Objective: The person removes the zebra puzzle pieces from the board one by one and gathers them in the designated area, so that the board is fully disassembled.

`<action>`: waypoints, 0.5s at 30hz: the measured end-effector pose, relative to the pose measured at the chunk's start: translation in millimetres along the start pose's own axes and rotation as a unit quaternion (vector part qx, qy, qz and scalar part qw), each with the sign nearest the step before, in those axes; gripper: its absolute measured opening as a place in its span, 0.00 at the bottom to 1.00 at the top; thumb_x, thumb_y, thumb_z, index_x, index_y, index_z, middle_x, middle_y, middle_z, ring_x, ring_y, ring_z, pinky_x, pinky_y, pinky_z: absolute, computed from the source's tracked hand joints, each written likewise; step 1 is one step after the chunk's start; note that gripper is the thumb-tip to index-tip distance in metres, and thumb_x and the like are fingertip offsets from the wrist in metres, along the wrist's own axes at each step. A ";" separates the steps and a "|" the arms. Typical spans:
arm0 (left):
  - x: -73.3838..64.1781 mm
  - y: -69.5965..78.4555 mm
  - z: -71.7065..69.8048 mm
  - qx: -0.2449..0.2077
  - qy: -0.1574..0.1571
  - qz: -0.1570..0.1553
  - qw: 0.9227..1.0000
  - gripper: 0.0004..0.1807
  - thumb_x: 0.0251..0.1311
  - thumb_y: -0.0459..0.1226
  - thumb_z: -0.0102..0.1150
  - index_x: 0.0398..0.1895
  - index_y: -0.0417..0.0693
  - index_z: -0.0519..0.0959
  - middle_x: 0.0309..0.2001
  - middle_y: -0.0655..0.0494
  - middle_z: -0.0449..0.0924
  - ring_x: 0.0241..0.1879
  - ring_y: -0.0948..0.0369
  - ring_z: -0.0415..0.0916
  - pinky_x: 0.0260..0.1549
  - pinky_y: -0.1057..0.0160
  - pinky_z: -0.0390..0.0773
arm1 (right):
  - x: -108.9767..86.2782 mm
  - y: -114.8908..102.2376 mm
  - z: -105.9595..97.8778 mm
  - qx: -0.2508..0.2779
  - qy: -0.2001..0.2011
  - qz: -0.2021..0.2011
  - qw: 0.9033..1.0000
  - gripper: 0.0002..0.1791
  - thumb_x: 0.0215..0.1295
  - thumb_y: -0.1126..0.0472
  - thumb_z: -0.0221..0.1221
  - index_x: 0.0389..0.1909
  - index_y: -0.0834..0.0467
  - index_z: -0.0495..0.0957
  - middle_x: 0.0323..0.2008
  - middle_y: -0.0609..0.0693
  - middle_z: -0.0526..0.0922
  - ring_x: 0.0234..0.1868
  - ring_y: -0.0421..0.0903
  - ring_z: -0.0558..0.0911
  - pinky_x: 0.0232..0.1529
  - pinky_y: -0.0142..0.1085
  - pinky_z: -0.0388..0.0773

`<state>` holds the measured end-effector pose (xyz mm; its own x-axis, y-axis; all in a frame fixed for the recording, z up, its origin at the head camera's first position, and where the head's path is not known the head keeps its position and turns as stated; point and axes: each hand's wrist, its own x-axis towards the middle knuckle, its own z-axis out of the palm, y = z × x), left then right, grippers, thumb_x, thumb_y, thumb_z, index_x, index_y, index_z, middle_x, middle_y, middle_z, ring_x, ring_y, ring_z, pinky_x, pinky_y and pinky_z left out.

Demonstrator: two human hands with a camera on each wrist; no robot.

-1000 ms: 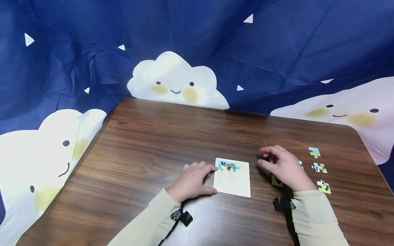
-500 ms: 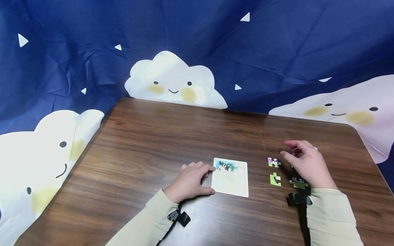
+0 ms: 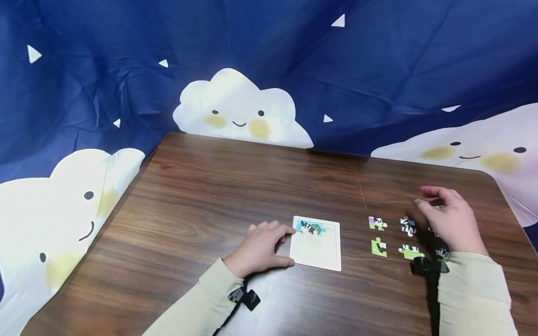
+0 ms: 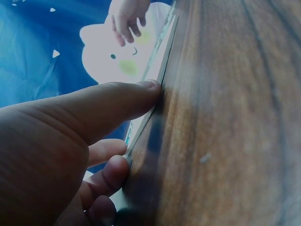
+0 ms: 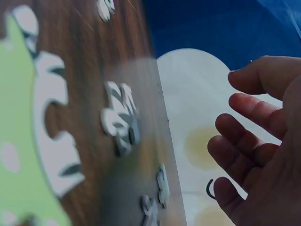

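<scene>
My left hand (image 3: 259,247) rests on the table, index fingertip and thumb touching the left edge of a square white puzzle board (image 3: 317,254). In the left wrist view the thumb (image 4: 117,101) lies along the board's edge. Joined pieces with a zebra head (image 3: 308,227) sit in the board's upper left corner. My right hand (image 3: 454,219), fingers loosely bent and holding nothing, hovers over the right-hand puzzle pieces. It partly hides a piece (image 3: 442,253) by the wrist and others under the palm. A zebra-striped piece (image 3: 407,226) lies left of it.
Left of the right hand lie a pink and green piece (image 3: 377,223), a green piece (image 3: 379,247) and a striped green piece (image 3: 411,252). The brown wooden table (image 3: 218,186) ends against a blue curtain (image 3: 126,56) printed with white clouds.
My right hand has moved rightward from beside the board, across the pieces, to the far right ones, uncovering the pieces on the left. My left hand and the board stay in place.
</scene>
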<state>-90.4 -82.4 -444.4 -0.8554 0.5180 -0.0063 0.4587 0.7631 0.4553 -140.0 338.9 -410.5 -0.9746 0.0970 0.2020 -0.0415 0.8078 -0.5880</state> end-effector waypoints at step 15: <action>0.6 -1.3 0.8 0.004 0.001 -0.001 1.000 0.37 0.46 0.58 0.74 0.62 0.61 0.77 0.37 0.69 0.70 0.39 0.66 0.66 0.38 0.62 0.60 | 16.9 35.1 -20.4 -0.079 -0.062 0.032 0.994 0.25 0.68 0.60 0.56 0.60 0.73 0.69 0.50 0.75 0.75 0.46 0.70 0.76 0.40 0.51 0.67</action>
<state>-91.3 -82.7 -445.7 -0.8574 0.5147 -0.0051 0.4579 0.7673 0.4489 -153.4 380.8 -411.7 -0.9941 0.0871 0.0649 0.0471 0.8841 -0.4650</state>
